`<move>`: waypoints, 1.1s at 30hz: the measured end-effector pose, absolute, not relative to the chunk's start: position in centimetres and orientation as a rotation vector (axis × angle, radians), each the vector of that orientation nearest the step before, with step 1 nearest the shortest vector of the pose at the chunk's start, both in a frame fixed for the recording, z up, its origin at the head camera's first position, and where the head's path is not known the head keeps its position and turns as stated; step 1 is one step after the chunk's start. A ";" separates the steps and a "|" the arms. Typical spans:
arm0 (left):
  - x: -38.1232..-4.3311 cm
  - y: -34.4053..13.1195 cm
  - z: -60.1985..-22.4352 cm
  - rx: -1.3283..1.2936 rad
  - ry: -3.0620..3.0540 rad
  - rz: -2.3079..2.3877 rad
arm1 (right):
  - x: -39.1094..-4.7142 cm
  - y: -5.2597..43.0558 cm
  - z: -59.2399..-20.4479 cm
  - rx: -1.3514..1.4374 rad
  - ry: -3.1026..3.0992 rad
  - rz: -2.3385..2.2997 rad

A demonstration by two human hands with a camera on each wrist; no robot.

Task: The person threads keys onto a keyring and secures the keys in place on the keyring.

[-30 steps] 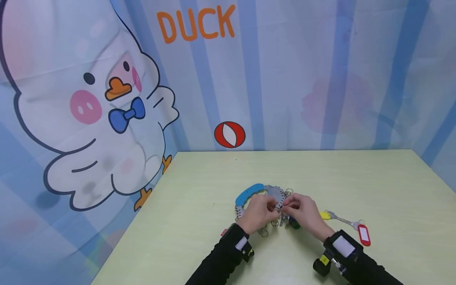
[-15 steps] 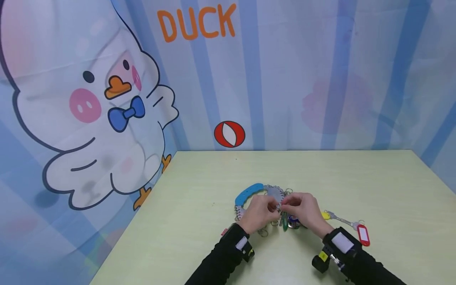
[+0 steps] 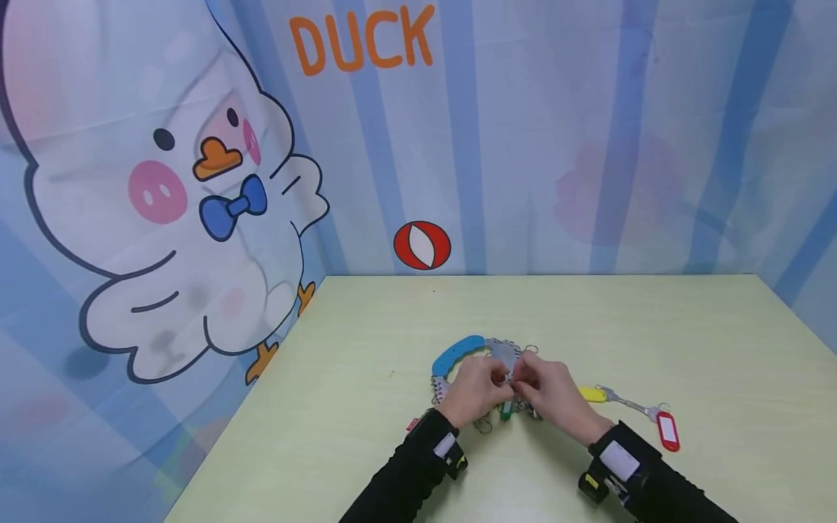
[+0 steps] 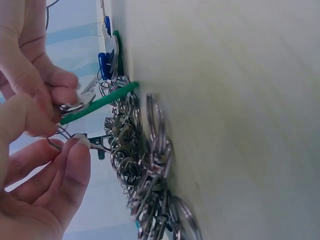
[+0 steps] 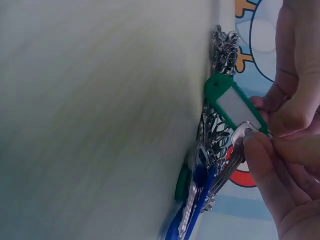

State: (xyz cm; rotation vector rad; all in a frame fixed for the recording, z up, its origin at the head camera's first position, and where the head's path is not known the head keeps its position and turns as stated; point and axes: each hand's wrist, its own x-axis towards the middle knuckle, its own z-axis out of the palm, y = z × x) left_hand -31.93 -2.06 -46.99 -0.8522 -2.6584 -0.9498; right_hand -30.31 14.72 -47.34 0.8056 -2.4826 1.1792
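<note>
On the table, a large ring of blue (image 3: pixel 459 354) and grey plates bears many small metal rings. Over its near right part, both hands meet at the fingertips. My left hand (image 3: pixel 476 394) pinches a split key ring (image 4: pixel 56 143), with a small metal clip by its thumb. Between thumb and fingers, my right hand (image 3: pixel 552 396) holds a silver key (image 5: pixel 243 134) by its head. A green key tag (image 5: pixel 235 102) with a white label hangs beside that key, reaching toward the left fingers. Where key and split ring come together is hidden by fingers.
Right of the right hand lie keys with a yellow tag (image 3: pixel 592 394) and a red tag (image 3: pixel 668 431). Blue-headed keys (image 5: pixel 200 180) hang low near the right hand. A small red piece (image 3: pixel 411 424) shows beside the left wrist. A printed duck curtain (image 3: pixel 523 145) stands behind the table.
My right hand has moved slightly left and down, closer to the left fingertips, and the green tag has shifted left with it. The left hand stays in place. More of the yellow tag shows.
</note>
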 end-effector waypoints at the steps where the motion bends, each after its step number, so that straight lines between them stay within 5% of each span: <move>1: -31.9 -2.1 -47.0 -0.851 -2.659 -0.960 | -30.3 14.7 -47.3 0.824 -2.486 1.158; 17: -32.0 -3.4 -47.4 -0.827 -2.700 -1.270 | -30.7 14.8 -47.7 0.716 -2.674 1.254; 33: -32.1 -3.1 -46.8 -0.860 -2.686 -0.861 | -30.9 15.0 -47.2 0.644 -2.683 1.571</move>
